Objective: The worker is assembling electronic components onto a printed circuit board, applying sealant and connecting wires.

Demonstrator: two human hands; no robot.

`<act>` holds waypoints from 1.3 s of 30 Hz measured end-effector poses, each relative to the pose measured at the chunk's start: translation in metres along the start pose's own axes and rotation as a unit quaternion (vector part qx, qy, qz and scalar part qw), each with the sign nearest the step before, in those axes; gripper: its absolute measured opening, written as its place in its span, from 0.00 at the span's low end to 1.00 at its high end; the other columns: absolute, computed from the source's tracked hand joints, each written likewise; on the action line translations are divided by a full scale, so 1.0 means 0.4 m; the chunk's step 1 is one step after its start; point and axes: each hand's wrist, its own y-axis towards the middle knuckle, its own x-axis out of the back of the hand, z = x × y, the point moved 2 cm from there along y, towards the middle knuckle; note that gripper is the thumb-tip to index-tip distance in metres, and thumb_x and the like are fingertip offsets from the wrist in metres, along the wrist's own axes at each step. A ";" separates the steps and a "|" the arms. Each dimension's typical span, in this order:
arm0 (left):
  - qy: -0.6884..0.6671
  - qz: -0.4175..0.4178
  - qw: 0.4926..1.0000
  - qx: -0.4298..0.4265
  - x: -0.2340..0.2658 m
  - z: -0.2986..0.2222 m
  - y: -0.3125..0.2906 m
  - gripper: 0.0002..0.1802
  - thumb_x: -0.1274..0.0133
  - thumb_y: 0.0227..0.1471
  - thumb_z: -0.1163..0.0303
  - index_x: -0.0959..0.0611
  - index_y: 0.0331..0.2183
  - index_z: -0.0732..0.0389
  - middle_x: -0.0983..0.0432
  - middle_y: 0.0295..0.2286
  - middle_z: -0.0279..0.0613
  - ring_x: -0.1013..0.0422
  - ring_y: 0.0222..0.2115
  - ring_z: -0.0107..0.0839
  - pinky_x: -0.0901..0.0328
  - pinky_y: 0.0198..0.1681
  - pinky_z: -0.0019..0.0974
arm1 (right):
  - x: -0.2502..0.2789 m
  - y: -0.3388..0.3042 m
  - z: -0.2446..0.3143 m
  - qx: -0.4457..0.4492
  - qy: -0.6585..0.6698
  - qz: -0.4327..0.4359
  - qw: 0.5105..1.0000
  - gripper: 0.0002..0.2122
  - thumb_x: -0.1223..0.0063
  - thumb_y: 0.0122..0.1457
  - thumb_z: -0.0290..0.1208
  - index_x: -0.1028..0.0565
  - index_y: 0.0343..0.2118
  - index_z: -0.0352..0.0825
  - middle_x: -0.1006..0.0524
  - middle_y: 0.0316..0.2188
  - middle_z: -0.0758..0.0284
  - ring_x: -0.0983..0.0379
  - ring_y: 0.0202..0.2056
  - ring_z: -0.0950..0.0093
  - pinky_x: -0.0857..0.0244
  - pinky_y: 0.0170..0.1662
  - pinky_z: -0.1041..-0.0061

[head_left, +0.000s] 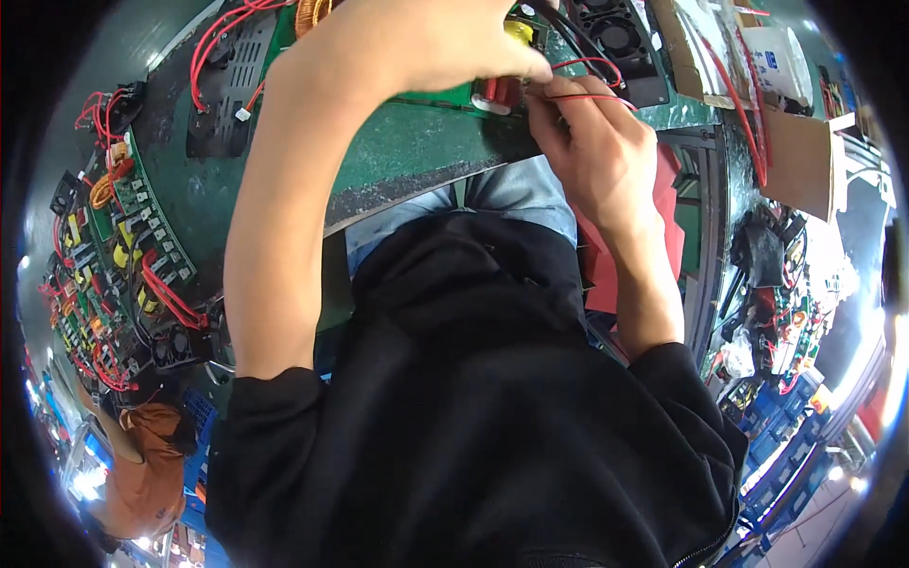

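Observation:
My right hand (606, 142) is closed in a pinch on a thin red wire (592, 97), at the near edge of the green bench. My left hand (454, 43) reaches over a green circuit board (431, 97). Its thumb tip lies beside my right fingertips. Most of its other fingers are hidden or cut off at the top edge, so its grip does not show. Between the hands, the board carries a yellow-wrapped component (519, 32) and red cylindrical parts (495, 90). A black fan (620, 38) sits just beyond my right hand, with black cables beside it.
A metal housing (232, 71) with red wires lies to the left on the bench (417, 142). Assembled boards (128, 237) crowd the far left. Cardboard boxes (800, 161) and a white roll (781, 64) stand at right. A person in orange (147, 469) is at lower left.

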 end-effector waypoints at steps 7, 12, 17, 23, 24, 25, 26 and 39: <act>0.010 -0.015 0.999 -0.049 -0.030 0.064 0.033 0.14 0.39 0.44 0.69 0.18 0.31 0.71 0.25 0.37 0.56 0.30 0.46 0.50 0.35 0.53 0.45 | 0.009 0.017 0.009 0.010 0.027 -0.018 0.999 0.08 0.35 0.51 0.22 0.20 0.34 0.35 0.19 0.31 0.67 0.21 0.28 0.69 0.26 0.32 0.74; -0.004 -0.051 0.994 -0.100 -0.038 0.072 0.029 0.12 0.41 0.42 0.71 0.20 0.22 0.73 0.24 0.31 0.61 0.28 0.41 0.54 0.33 0.51 0.47 | 0.007 0.022 0.015 0.006 -0.003 0.001 1.000 0.07 0.36 0.52 0.22 0.19 0.34 0.36 0.19 0.31 0.66 0.21 0.28 0.67 0.26 0.31 0.73; -0.012 -0.032 0.996 -0.082 -0.037 0.073 0.030 0.12 0.40 0.42 0.71 0.20 0.21 0.73 0.23 0.30 0.61 0.28 0.41 0.54 0.33 0.51 0.47 | 0.022 0.017 0.006 0.006 -0.007 0.036 0.999 0.07 0.35 0.52 0.22 0.19 0.34 0.35 0.19 0.31 0.66 0.21 0.29 0.67 0.26 0.33 0.73; -0.004 -0.065 0.993 -0.094 -0.042 0.068 0.032 0.13 0.40 0.43 0.70 0.19 0.22 0.73 0.24 0.30 0.61 0.29 0.42 0.54 0.33 0.51 0.47 | 0.004 0.005 0.016 -0.030 0.027 -0.021 0.999 0.07 0.34 0.50 0.21 0.18 0.34 0.33 0.18 0.30 0.65 0.19 0.30 0.70 0.25 0.36 0.76; -0.001 -0.044 0.995 -0.085 -0.037 0.067 0.031 0.13 0.40 0.43 0.70 0.19 0.23 0.74 0.24 0.30 0.61 0.29 0.42 0.54 0.33 0.51 0.47 | 0.003 0.008 0.019 -0.062 0.044 -0.024 0.997 0.07 0.34 0.49 0.20 0.18 0.33 0.33 0.18 0.29 0.65 0.19 0.30 0.71 0.25 0.36 0.76; -0.002 -0.046 0.995 -0.085 -0.038 0.068 0.028 0.13 0.40 0.43 0.70 0.19 0.23 0.74 0.24 0.30 0.61 0.29 0.42 0.54 0.33 0.51 0.47 | 0.004 0.010 0.021 -0.075 0.049 -0.023 0.996 0.06 0.34 0.49 0.20 0.18 0.31 0.32 0.18 0.29 0.65 0.19 0.30 0.72 0.25 0.36 0.77; -0.005 -0.056 0.995 -0.087 -0.041 0.071 0.025 0.13 0.40 0.43 0.70 0.19 0.23 0.74 0.24 0.30 0.61 0.29 0.41 0.54 0.33 0.51 0.47 | 0.007 0.011 0.021 -0.074 0.048 -0.022 0.996 0.06 0.34 0.49 0.20 0.18 0.31 0.32 0.18 0.29 0.65 0.19 0.30 0.72 0.25 0.36 0.77; -0.022 -0.052 0.994 -0.089 -0.046 0.080 0.029 0.12 0.41 0.43 0.71 0.18 0.24 0.73 0.22 0.32 0.60 0.29 0.43 0.53 0.33 0.51 0.48 | 0.037 0.039 0.026 0.023 -0.039 0.045 0.998 0.06 0.33 0.51 0.23 0.18 0.31 0.35 0.18 0.29 0.67 0.21 0.26 0.69 0.26 0.30 0.75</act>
